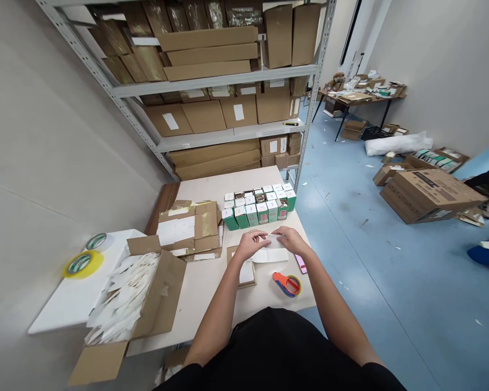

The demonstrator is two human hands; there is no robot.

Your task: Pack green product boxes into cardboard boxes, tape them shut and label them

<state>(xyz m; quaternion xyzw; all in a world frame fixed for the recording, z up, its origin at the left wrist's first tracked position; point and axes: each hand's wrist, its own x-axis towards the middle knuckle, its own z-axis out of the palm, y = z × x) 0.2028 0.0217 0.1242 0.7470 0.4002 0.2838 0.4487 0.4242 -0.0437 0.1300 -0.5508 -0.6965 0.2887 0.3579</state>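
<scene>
My left hand [251, 242] and my right hand [290, 239] meet over the table, both with fingers curled on a white flat paper piece [272, 252] held just above the tabletop. Under it lies a brown card with a white label [245, 273]. Just beyond my hands stand two rows of several small green-and-white boxes [259, 206]. A red and blue tape dispenser [287, 283] lies near the table's front edge, and a pink flat object [301, 264] sits by my right wrist.
An open carton of white paper packets [124, 296] sits at the left, flattened cartons [188, 228] behind it, tape rolls [82, 264] on a white board. Metal shelving [212, 81] with brown boxes stands behind the table [204, 288]. Cartons [427, 194] lie on the blue floor.
</scene>
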